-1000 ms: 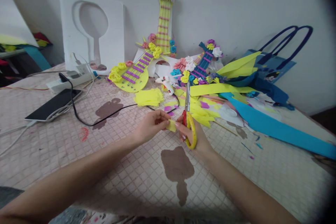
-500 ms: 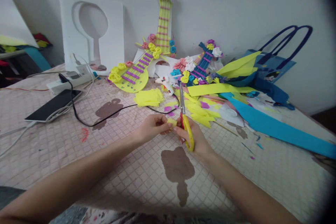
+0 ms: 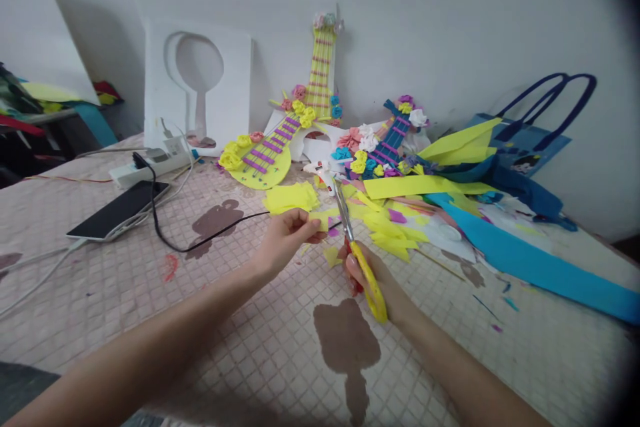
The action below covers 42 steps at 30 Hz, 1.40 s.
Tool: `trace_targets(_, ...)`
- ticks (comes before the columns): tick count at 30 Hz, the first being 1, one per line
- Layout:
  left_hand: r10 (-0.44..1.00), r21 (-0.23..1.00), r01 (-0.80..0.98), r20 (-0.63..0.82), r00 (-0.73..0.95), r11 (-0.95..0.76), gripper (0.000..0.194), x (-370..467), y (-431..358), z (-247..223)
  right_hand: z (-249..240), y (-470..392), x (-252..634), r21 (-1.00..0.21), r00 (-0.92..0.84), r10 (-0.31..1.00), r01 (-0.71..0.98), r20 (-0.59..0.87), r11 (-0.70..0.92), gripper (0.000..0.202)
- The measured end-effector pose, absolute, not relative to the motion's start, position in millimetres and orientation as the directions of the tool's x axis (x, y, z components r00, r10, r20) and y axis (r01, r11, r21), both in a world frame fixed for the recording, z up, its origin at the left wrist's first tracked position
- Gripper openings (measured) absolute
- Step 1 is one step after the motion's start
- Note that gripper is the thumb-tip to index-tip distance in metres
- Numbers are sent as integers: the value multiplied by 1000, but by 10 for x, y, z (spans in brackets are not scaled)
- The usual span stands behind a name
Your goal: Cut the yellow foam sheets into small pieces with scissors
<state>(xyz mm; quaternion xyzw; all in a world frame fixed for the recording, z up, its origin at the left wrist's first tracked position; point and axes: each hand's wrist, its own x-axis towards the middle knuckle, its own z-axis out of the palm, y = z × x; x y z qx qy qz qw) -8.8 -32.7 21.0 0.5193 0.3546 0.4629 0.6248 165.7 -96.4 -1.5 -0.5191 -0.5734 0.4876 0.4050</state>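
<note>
My left hand [image 3: 293, 235] pinches a small piece of yellow crepe paper [image 3: 324, 221] between thumb and fingers. In my right hand [image 3: 367, 270] is a pair of scissors [image 3: 345, 213] with yellow and red handles, blades pointing away from me and close to the paper. A small yellow scrap [image 3: 331, 255] shows just below the paper, between the hands. Beyond my left hand lies a stack of yellow paper pieces [image 3: 291, 197]. A white glue gun [image 3: 323, 173] rests behind the scissor tips, its black cord [image 3: 220, 235] running left.
Paper-flower-decorated toy guitars, one yellow [image 3: 265, 163] and one blue [image 3: 393, 137], lean at the back. Yellow strips [image 3: 395, 230] and a long blue strip [image 3: 530, 260] spread rightward near a blue bag [image 3: 530, 140]. A phone [image 3: 120, 209] and power strip [image 3: 150, 163] lie left.
The hands have moved apart. My left hand now holds the yellow paper out flat near the scissor blades, and a yellow scrap shows below it. The view has shifted slightly.
</note>
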Motion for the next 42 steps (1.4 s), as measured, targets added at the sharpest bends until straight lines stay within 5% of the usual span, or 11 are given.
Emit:
trace_targets(10, 962, 943, -323, 15, 272, 76, 22, -136, -281, 275, 71, -979, 1670, -874, -184, 983, 481, -20, 73, 24)
trace_targets(42, 959, 923, -376, 24, 282, 87, 18, -126, -300, 287, 73, -1002, 1630, -841, -171, 985, 532, 5, 96, 17)
